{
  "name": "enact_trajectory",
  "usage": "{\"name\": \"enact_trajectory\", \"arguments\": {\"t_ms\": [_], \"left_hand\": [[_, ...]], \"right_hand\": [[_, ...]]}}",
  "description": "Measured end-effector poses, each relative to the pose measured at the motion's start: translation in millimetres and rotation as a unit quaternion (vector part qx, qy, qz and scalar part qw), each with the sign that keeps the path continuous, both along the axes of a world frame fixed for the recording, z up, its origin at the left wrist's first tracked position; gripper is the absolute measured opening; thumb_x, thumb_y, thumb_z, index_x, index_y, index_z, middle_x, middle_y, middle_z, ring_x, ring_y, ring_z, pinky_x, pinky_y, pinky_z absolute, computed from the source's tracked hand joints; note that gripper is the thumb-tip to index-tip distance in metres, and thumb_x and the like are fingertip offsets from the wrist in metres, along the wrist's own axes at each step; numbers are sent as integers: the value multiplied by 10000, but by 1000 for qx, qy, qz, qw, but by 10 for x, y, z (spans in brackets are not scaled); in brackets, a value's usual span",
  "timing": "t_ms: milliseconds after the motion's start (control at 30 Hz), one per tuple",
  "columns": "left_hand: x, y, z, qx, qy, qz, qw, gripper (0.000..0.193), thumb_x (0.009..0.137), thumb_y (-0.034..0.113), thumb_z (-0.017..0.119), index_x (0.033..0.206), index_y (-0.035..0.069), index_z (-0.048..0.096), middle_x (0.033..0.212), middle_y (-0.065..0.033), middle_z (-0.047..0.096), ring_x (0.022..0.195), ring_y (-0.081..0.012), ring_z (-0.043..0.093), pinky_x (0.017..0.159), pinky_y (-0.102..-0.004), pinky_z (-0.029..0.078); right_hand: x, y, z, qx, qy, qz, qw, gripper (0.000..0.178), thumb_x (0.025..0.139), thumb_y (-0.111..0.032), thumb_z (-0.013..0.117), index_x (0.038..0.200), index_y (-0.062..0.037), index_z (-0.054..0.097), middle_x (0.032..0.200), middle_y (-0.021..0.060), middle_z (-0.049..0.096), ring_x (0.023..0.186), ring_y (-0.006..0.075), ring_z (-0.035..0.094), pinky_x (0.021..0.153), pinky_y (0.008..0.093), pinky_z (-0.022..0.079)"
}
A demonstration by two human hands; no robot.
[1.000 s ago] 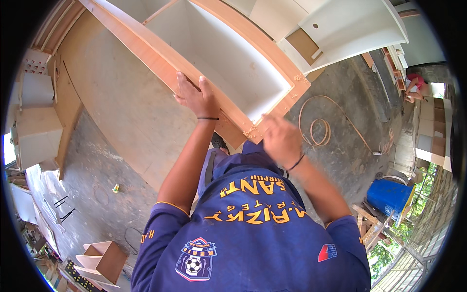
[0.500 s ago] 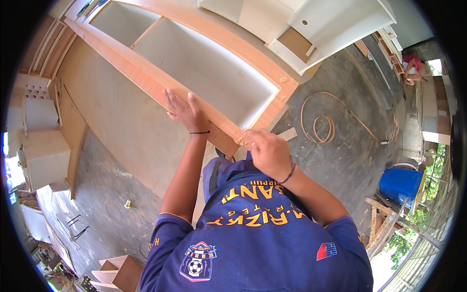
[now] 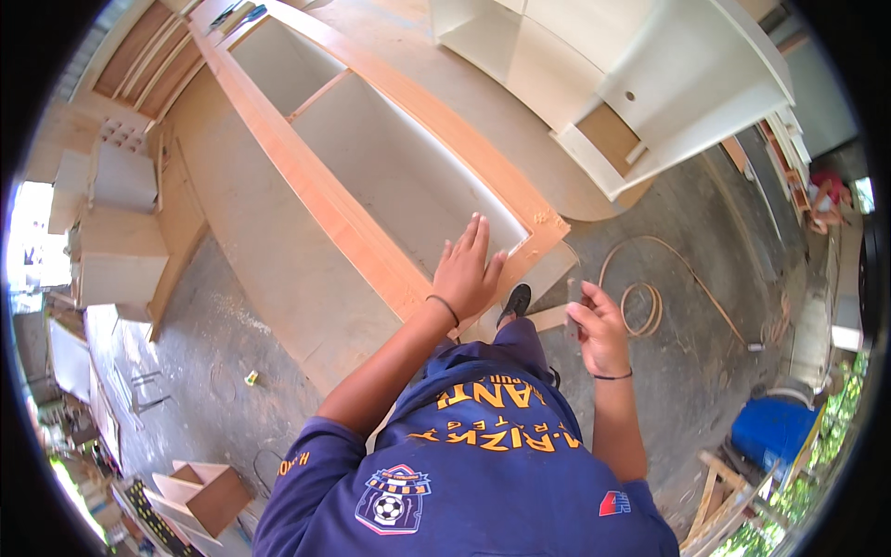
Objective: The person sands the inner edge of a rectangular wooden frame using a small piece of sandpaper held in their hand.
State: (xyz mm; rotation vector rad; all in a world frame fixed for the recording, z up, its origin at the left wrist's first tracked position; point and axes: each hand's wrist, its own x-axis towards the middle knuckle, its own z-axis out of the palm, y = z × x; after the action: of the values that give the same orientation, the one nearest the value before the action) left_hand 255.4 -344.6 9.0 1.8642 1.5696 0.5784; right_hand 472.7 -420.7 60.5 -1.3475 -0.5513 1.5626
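A long cabinet carcass with an orange wood-grain face frame (image 3: 316, 200) and pale inside panels (image 3: 390, 176) stretches from the far left to just in front of me. My left hand (image 3: 467, 276) lies at its near end, fingers stretched out over the frame and the opening. Off to the right of the frame, my right hand (image 3: 601, 332) is raised in the air. Its fingers pinch a thin, flat greyish piece (image 3: 574, 311), too small to name. Curled wood shavings (image 3: 549, 221) rest on the frame's right corner.
A white cabinet (image 3: 594, 84) lies at the back right. Coiled hose (image 3: 642, 311) is on the floor to the right, near a blue drum (image 3: 772, 432). A small open wooden box (image 3: 209, 497) sits at lower left. Another person (image 3: 826, 200) crouches at far right.
My right hand has lifted off the frame's near corner and moved right. My left hand has slid along the frame toward that corner. The shavings there are gone from view.
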Motion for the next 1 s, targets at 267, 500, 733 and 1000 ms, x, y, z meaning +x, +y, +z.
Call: {"name": "enact_trajectory", "arguments": {"t_ms": [267,500,733,1000], "left_hand": [[374,905,-235,-172,-400,381,816,420,957,354,553,1165,-6,494,979,-46,587,829,-142,580,711,-319,512],[464,669,-74,-195,-403,398,801,321,944,289,587,1109,23,512,973,-62,581,804,-158,605,697,-321,550],[490,444,-20,-250,-313,275,874,364,918,287,632,1077,-32,559,886,-71,625,796,-124,622,688,-237,509],[428,515,-227,-293,-357,218,860,378,869,333,661,1009,-10,583,830,-80,629,752,-148,611,661,-270,493]], "right_hand": [[1168,-1,-268,-51,96,-55,993,426,819,17,620,1230,-59,534,914,-4,592,744,92,582,602,236,465],[1851,474,-415,-46,177,8,983,487,802,38,615,1257,-111,526,934,4,610,800,108,610,636,275,521],[1622,1244,-98,-13,192,146,970,490,805,54,604,1261,-103,513,914,27,618,794,132,624,661,292,553],[1119,1563,-76,-47,204,244,947,480,823,37,592,1271,-109,502,911,31,618,800,138,629,600,276,526]]}}
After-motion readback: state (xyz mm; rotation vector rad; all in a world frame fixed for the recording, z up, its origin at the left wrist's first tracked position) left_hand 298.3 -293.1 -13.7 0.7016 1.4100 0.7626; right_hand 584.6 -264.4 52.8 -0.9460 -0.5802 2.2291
